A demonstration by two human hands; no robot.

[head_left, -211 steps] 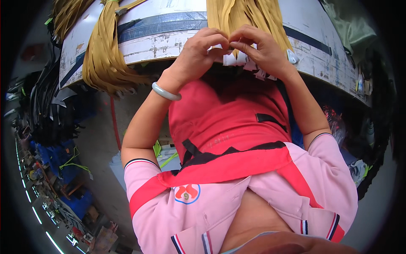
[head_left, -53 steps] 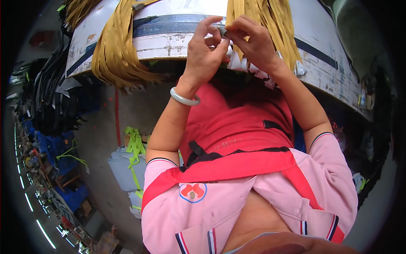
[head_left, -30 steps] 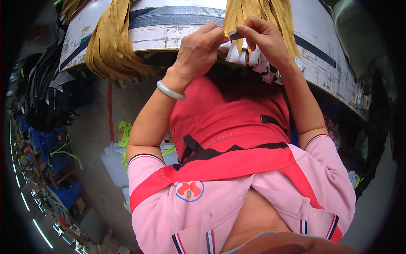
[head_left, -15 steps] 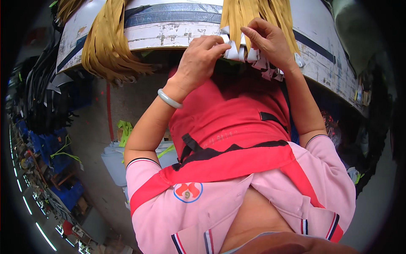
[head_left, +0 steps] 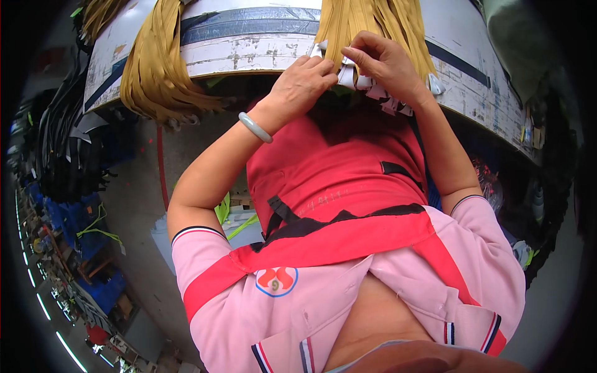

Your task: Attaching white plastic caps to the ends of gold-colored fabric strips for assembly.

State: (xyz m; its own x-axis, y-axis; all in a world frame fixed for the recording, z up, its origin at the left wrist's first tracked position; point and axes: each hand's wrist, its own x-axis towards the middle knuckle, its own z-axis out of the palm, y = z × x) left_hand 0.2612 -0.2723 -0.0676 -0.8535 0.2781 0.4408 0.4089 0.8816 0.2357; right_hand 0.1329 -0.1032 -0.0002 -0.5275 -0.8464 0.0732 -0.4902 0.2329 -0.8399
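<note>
Landmark: the gold strip bundle [head_left: 339, 31]. It lies on the worktop [head_left: 249, 53], near end at the front edge, with white tabs [head_left: 347, 76] on the strip ends there.

Left hand [head_left: 303, 79]: at the bundle's near-left corner. Fingers curled and bunched, a tab just beyond them. Can't tell if that grip has hold of anything.

Right hand [head_left: 388, 65]: over the bundle's near end. Thumb and index close together right at a tab, other fingers folded. Actual contact isn't clear, so can't tell if it's pinched.

Step looks like fingertip work on the tabs. My take: one hand steadies the strip just behind its tab, the other works the tip. Fan the ends first so neighbours don't come along. Pull lightly along the strip, not sideways; thin, limp strips will probably twist or drag the stack.

Markings: nearer the wearer than the bundle, a red apron [head_left: 311, 168] carries faint pale lettering, too blurred to read. Beyond that, a round patch [head_left: 277, 282] on the pink shirt [head_left: 249, 320]: blue ring, red shapes, small centre mark. No print I can make out on the tabs.
</note>
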